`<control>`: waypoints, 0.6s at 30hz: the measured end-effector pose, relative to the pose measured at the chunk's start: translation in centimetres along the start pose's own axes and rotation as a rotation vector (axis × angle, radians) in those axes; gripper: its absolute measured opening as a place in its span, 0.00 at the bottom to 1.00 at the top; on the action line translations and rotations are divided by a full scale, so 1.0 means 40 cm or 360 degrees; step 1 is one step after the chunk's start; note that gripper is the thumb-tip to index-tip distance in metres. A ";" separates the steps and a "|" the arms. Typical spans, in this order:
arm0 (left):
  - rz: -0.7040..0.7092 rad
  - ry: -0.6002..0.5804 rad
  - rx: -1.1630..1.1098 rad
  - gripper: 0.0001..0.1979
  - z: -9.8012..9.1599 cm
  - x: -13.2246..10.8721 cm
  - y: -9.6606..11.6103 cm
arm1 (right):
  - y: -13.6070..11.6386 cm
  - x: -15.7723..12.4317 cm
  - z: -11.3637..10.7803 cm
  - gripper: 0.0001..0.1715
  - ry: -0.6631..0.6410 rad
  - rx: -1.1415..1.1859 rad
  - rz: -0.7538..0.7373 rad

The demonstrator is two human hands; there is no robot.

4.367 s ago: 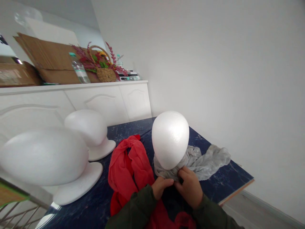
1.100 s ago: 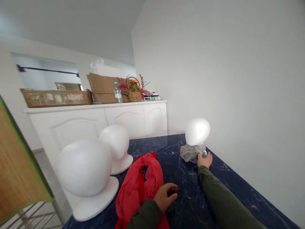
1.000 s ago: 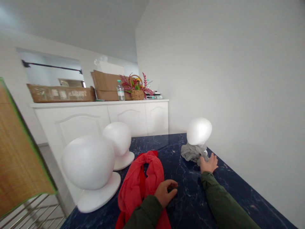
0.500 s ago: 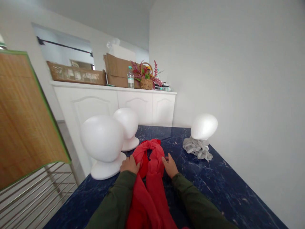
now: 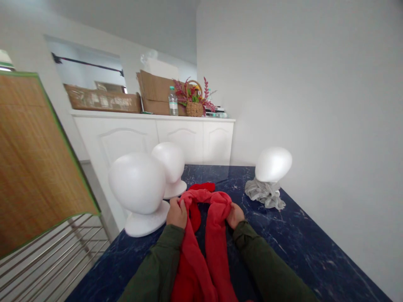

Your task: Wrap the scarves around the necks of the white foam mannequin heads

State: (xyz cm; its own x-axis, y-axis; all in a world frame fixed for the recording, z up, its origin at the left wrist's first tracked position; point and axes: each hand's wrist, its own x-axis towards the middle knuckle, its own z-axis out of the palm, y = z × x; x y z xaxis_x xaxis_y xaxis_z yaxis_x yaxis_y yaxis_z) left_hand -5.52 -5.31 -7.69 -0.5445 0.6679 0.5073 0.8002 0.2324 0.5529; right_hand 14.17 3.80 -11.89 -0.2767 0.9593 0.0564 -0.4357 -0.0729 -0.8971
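Observation:
A red scarf point(image 5: 217, 222) is bent into a loop over the table, its two long tails running down toward me. My left hand point(image 5: 176, 214) is closed around the loop's left side. On the opposite side, my right hand point(image 5: 235, 215) grips the scarf's bunched fold, its fingers partly hidden behind the cloth. Brighter red cloth point(image 5: 204, 186) shows behind and beneath the loop; I cannot tell whether it is a separate piece. Just left of my left hand stands a white mannequin head point(image 5: 138, 182), with a second white head point(image 5: 169, 161) behind it.
At the right, a third white head point(image 5: 273, 164) has grey crumpled fabric point(image 5: 266, 193) around its base. The dark blue marbled table point(image 5: 283, 239) meets a white cabinet point(image 5: 129, 134) carrying boxes, a bottle point(image 5: 173, 101) and a flower basket point(image 5: 194, 109). A metal rack point(image 5: 63, 251) stands left.
My right hand has gone from open fingers beside the scarf to gripping it. The loop has widened, its right side pulled to the right. My left hand has closed on the cloth.

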 end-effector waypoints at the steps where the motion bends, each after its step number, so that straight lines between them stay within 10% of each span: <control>1: 0.0033 0.0050 -0.0046 0.09 -0.001 -0.005 0.001 | -0.010 -0.006 0.000 0.16 -0.0040 0.0164 0.0082; 7: 0.0843 0.0350 -0.0513 0.05 -0.009 -0.073 0.050 | -0.065 -0.068 0.020 0.31 -0.0406 0.0674 0.0423; 13: 0.1302 -0.0051 -0.0517 0.06 0.008 -0.154 0.124 | -0.060 -0.174 0.023 0.31 -0.0939 0.0472 0.0861; 18: 0.1629 -0.0536 -0.0447 0.08 -0.012 -0.206 0.173 | -0.067 -0.233 0.002 0.43 -0.0881 0.0446 0.0719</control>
State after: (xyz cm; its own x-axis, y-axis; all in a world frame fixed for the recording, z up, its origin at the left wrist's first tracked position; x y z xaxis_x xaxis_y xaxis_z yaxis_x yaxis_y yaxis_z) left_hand 4.39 -9.53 -7.72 0.4700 0.6205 0.6278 0.7242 -0.6777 0.1276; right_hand 17.84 -4.99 -9.97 -0.8359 0.5487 -0.0117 -0.3587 -0.5625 -0.7449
